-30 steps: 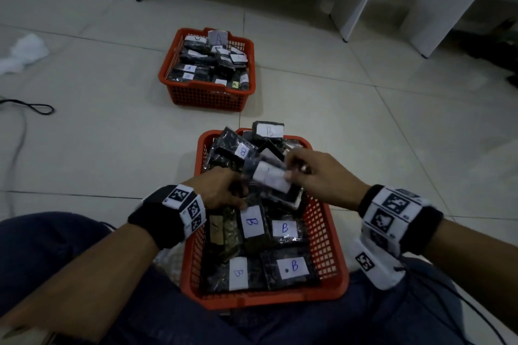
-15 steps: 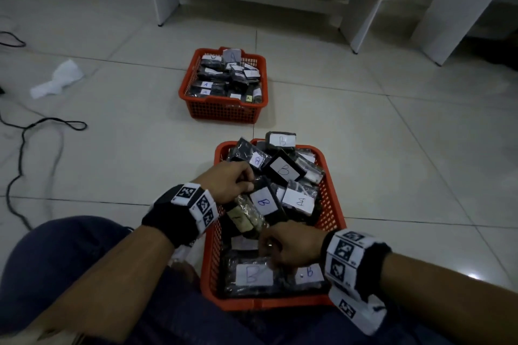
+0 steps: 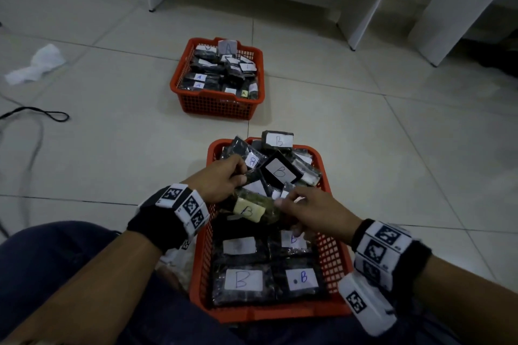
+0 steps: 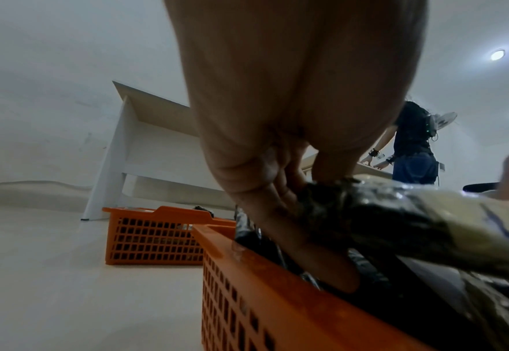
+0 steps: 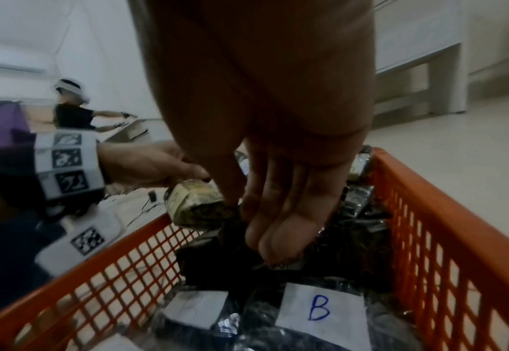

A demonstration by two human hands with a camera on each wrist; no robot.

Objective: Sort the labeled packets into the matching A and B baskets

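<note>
orange baskets (image 3: 221,109), blk packets (image 3: 244,283) w/ white labels (image 3: 243,279)

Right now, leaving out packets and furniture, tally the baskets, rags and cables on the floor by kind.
Baskets: 2 (A basket, B basket)
Rag: 1
Cable: 1
Total: 4

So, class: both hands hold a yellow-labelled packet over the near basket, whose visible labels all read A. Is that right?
Not quite. The near basket's readable labels say B, as the head view shows; the A labels sit in the far basket. The rest stands: left hand and right hand hold the yellow-labelled packet over it.
</note>
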